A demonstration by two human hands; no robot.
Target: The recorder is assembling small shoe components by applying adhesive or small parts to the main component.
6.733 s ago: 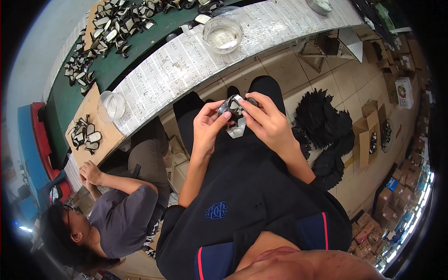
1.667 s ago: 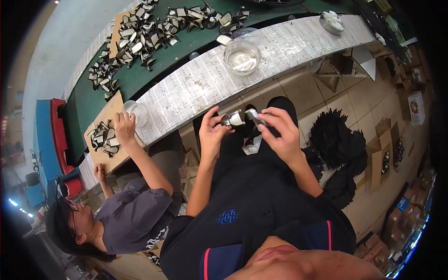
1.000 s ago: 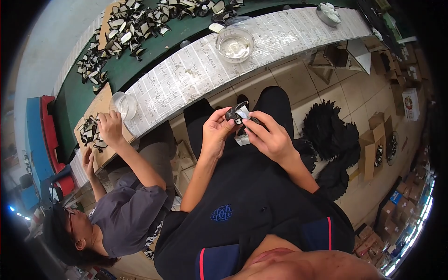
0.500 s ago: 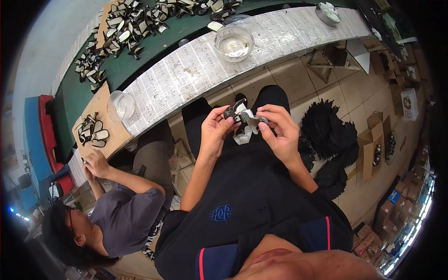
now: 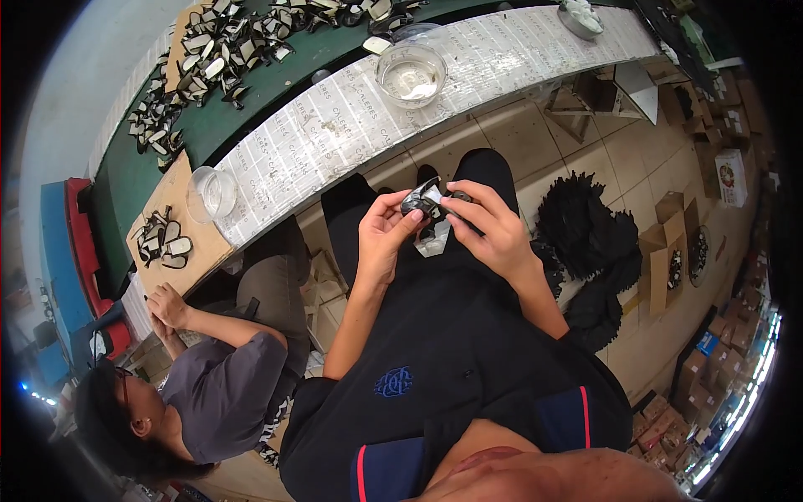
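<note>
Above my lap, my left hand is closed on a small glossy black piece, which looks like a shoe heel. Thumb and fingers pinch it from the left side. My right hand is closed from the other side, its fingertips at a small white patch against the piece. Whether that patch is cloth or part of the piece, I cannot tell. Something dark and rounded shows among the right fingers. Just below the hands, a pale, angular scrap lies over my dark clothing.
A long bench covered in printed pale sheeting runs ahead, bearing clear bowls. Many black-and-cream pieces are heaped behind it; several lie on cardboard. A co-worker sits at left. Black fringed material and an open carton stand right.
My right hand has moved left and slightly up, closer to my left hand, its fingers now over the piece. The grey-black part that showed between the hands is now mostly covered.
</note>
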